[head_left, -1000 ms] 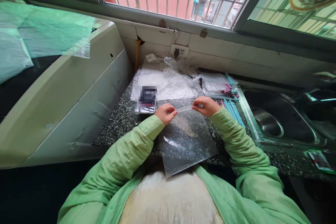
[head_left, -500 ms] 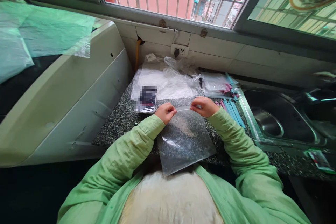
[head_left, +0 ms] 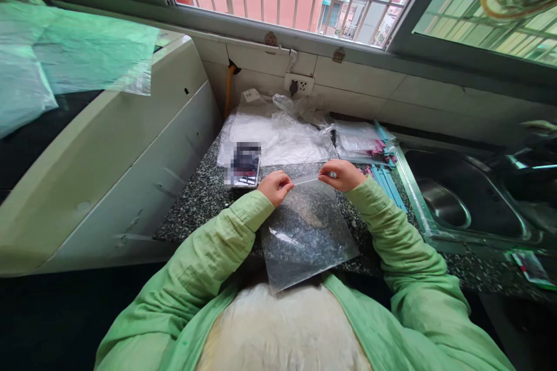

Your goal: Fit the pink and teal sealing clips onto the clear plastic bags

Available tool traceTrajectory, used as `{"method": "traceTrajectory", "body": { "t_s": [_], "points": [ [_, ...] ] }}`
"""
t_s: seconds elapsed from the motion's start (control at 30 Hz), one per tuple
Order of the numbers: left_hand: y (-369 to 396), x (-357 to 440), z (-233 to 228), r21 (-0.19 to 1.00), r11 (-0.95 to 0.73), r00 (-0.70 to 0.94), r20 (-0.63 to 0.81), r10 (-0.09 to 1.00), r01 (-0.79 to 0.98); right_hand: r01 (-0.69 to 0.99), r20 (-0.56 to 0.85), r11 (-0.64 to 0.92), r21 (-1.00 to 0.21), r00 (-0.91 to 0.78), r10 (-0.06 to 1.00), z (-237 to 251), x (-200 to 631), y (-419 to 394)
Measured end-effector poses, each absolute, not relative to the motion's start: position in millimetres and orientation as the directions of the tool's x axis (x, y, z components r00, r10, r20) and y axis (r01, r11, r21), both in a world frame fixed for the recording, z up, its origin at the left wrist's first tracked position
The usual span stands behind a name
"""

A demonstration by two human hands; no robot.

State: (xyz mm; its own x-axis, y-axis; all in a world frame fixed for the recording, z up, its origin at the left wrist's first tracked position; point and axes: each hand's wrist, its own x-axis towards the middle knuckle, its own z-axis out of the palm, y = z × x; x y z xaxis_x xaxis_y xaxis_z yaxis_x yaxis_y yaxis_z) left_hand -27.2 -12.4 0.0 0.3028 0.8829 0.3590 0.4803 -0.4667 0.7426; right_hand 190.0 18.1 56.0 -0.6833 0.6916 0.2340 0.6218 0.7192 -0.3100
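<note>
Pinching the top strip of a clear plastic bag point(head_left: 307, 232), your left hand point(head_left: 275, 186) and right hand point(head_left: 342, 175) are both closed on it, one at each end, with the strip stretched between them. The bag hangs toward you over the near edge of the speckled tabletop point(head_left: 200, 200) — its lower corner overlaps your lap. What the fingertips do at the seal is hidden; it may be a zip strip, but you cannot tell. A blurred dark object point(head_left: 244, 163) lies just left of your left hand. Behind sit crumpled white plastic point(head_left: 278, 136) and a stack of bags with coloured strips point(head_left: 369, 142). The sink point(head_left: 456, 200) bounds the right, a white appliance point(head_left: 108, 145) the left — bare tabletop is narrow.
</note>
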Motion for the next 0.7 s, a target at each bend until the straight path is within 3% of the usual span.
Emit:
{"method": "traceTrajectory", "body": {
  "t_s": [0.43, 0.7],
  "points": [
    [-12.9, -29.7, 0.7, 0.799, -0.405, 0.271, 0.311, 0.911, 0.445, 0.580, 0.266, 0.768, -0.271, -0.722, 0.639, 64.6, 181.6, 6.6],
    [-12.8, -29.3, 2.7, 0.803, -0.449, 0.308, 0.346, 0.886, 0.391, 0.594, 0.269, 0.758, -0.271, -0.709, 0.652, 64.2, 179.8, 6.0]
  ]
}}
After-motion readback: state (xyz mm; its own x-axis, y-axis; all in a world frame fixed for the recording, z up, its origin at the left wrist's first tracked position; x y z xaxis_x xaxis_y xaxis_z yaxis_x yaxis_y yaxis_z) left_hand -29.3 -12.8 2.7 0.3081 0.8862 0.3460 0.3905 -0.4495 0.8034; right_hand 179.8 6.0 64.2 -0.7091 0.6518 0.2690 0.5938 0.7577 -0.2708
